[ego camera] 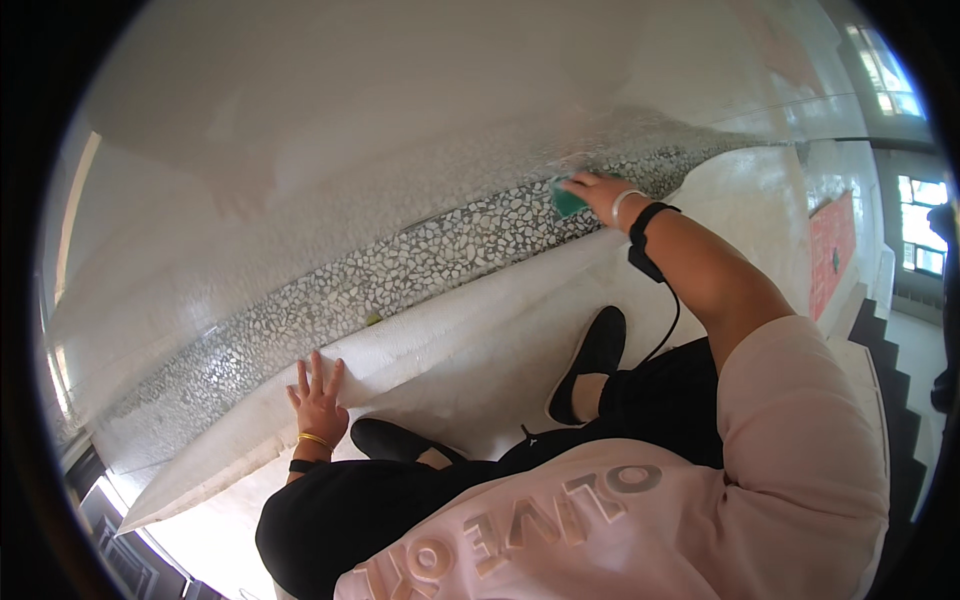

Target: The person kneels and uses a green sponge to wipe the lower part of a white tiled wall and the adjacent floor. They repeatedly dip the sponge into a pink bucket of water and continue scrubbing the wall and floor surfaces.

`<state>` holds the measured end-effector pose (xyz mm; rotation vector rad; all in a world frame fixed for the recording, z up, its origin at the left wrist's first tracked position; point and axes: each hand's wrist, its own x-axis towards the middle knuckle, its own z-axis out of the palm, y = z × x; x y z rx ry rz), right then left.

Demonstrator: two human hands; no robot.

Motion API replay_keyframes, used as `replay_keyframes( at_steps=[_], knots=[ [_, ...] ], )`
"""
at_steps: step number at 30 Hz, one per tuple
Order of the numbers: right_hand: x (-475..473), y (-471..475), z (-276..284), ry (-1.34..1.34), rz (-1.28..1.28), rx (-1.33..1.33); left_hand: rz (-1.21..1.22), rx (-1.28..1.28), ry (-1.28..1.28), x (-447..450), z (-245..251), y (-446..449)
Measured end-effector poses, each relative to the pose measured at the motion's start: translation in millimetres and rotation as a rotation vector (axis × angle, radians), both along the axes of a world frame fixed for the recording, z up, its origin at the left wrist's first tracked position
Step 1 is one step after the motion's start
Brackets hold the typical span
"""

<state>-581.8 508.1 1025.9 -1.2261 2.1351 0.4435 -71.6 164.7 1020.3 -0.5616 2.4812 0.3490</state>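
Note:
My right hand (600,195) presses a green scouring pad or cloth (568,201) onto a speckled terrazzo strip (442,255). Its fingers lie over the pad and partly hide it. A pale sheet (450,300) covers the floor beside the strip, its edge folded or curled back along the stone. On that edge, at the lower left, my left hand (319,401) rests with fingers spread, grasping nothing. A small yellow-green scrap (374,319) lies where sheet and terrazzo meet, between my hands.
A glossy pale wall (337,112) rises along the strip's far side, reflecting the stone. My black shoes (596,352) stand on the sheet. A cable (671,330) hangs from my right wrist. Rightward are a red panel or mat (831,255) and a black stepped edge (889,375).

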Motion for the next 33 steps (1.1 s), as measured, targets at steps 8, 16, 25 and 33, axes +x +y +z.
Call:
replay_keyframes(
  at_steps=[8, 16, 25, 33],
  knots=[
    [2.4, -0.8, -15.8, 0.040, -0.471, 0.173, -0.014, -0.014, -0.016, 2.7, -2.8, 0.5],
    [149.4, -118.3, -16.3, -0.208, 0.143, -0.302, 0.003, -0.017, -0.059, -6.7, -0.1, 2.1],
    [37.8, -20.2, -28.0, -0.329, 0.252, -0.442, -0.012, -0.020, -0.114, -7.4, 3.2, 1.3],
    [-91.8, 116.5, 0.0, -0.001, -0.431, 0.165, -0.015, -0.006, -0.135, -7.9, 3.1, -1.8]
  ],
)
